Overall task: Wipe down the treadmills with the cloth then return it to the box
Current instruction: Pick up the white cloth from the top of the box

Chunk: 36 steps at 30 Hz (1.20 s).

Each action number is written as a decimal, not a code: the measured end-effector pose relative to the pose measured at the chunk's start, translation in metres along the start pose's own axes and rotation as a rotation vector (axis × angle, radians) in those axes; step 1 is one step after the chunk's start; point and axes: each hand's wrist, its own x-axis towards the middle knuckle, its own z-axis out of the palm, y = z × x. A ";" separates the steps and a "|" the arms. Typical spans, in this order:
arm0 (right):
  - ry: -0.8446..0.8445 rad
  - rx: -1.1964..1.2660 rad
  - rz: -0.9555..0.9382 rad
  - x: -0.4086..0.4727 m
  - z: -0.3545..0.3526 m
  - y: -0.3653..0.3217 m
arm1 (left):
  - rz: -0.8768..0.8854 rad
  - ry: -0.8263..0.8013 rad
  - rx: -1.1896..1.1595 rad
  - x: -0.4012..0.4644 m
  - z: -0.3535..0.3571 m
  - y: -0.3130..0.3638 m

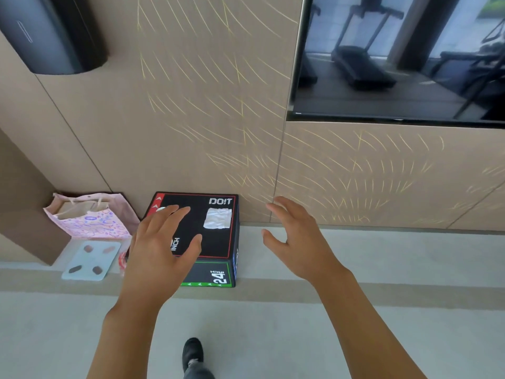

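Note:
A folded white cloth (217, 218) lies on the top face of a black box (218, 248) marked "DO!T" that stands on the floor against the wall. My left hand (161, 242) hovers over the box's left half with fingers spread and holds nothing. My right hand (296, 239) is held out to the right of the box, fingers apart, also holding nothing. Neither hand touches the cloth. Treadmills (360, 64) show only as reflections in the dark wall screen at the upper right.
A pink paper bag (90, 218) stands left of the box, with a pale blue bathroom scale (91, 259) on the floor in front of it. A dark wall-mounted unit (52, 34) hangs at the upper left. My shoe (192, 351) is on the grey floor below.

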 end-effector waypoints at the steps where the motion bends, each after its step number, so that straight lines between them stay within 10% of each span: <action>1: 0.006 -0.001 0.005 0.015 0.005 -0.003 | 0.011 0.002 0.002 0.015 0.002 -0.012; 16: 0.031 0.016 0.155 0.234 0.073 -0.095 | 0.140 -0.084 0.009 0.233 -0.010 -0.169; 36: -0.156 0.022 0.210 0.426 0.171 -0.032 | 0.021 -0.274 0.019 0.367 0.108 -0.286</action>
